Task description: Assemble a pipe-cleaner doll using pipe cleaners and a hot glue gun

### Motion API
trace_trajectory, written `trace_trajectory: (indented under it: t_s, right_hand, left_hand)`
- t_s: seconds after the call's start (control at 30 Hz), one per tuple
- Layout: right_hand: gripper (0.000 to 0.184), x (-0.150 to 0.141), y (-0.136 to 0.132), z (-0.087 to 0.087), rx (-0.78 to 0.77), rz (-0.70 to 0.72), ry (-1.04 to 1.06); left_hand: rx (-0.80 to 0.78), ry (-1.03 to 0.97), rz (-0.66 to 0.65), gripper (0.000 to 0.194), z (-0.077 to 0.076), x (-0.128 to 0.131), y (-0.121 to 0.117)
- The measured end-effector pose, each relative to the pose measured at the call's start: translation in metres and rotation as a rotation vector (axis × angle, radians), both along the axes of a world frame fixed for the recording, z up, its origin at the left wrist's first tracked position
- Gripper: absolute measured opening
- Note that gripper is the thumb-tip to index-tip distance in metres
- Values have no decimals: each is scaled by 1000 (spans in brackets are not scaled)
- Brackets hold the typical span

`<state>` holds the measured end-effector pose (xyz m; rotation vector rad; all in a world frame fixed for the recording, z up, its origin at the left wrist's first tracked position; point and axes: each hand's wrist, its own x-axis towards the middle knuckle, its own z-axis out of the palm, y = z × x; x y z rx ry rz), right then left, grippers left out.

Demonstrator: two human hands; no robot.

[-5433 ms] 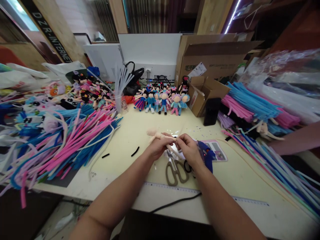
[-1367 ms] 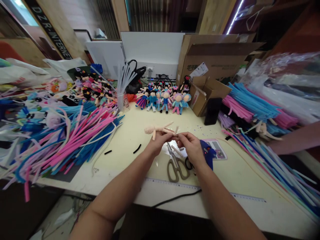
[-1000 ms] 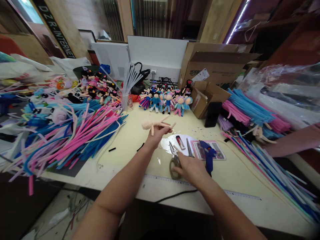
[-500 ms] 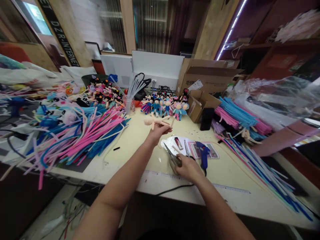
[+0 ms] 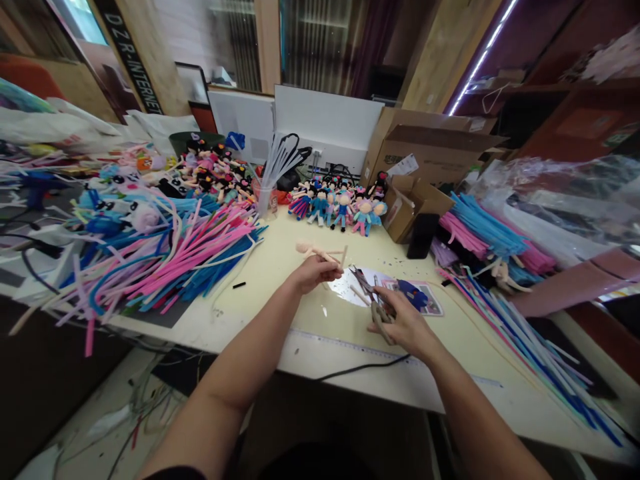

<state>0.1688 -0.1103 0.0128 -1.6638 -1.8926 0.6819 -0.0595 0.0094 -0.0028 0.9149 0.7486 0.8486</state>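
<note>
My left hand (image 5: 316,272) is closed on a small beige pipe-cleaner doll figure (image 5: 314,250), held above the pale yellow table (image 5: 280,313). The figure's head points left and its legs stick out to the right. My right hand (image 5: 404,325) grips a pair of scissors (image 5: 373,301), lifted off the table with the blades open and pointing up-left toward the figure's legs. A blue glue gun (image 5: 413,293) lies just behind my right hand.
A big heap of pink, blue and white pipe cleaners (image 5: 165,257) covers the left. Finished dolls (image 5: 340,207) stand at the back by open cardboard boxes (image 5: 420,160). More pipe cleaners (image 5: 505,293) and another person's arm (image 5: 575,283) are at right. A ruler (image 5: 340,347) lies near the front edge.
My right hand let go of the figure, went down to the scissors on the table, picked them up and raised them toward the figure. The left hand kept holding the figure.
</note>
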Motion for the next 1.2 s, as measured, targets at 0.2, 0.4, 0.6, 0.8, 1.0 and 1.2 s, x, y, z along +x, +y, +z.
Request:
trace_trajectory:
  t_s: [0.2,0.4,0.6,0.8,1.0,1.2]
  right_hand:
    - [61,-3,10,10,35,84,-134]
    - [52,-7,14,13,65,83,-180]
    - [49,-8,14,14,68,89,-153]
    - [46,-7,12,12,46,91,-56]
    - [45,-6,12,11,7,81,-11]
    - [44,-8,10,12,-5,87,-5]
  left_hand:
    - [44,28,-90,31,2,-1,-3]
    - [47,28,-92,29,3,2,-5]
    - [54,62,-91,26,3,3,-5]
    - [49,65,-111,21,7,3,-7]
    - [52,91,-130,17,7,3,-8]
    - [69,115,-142,17,6,4,-8]
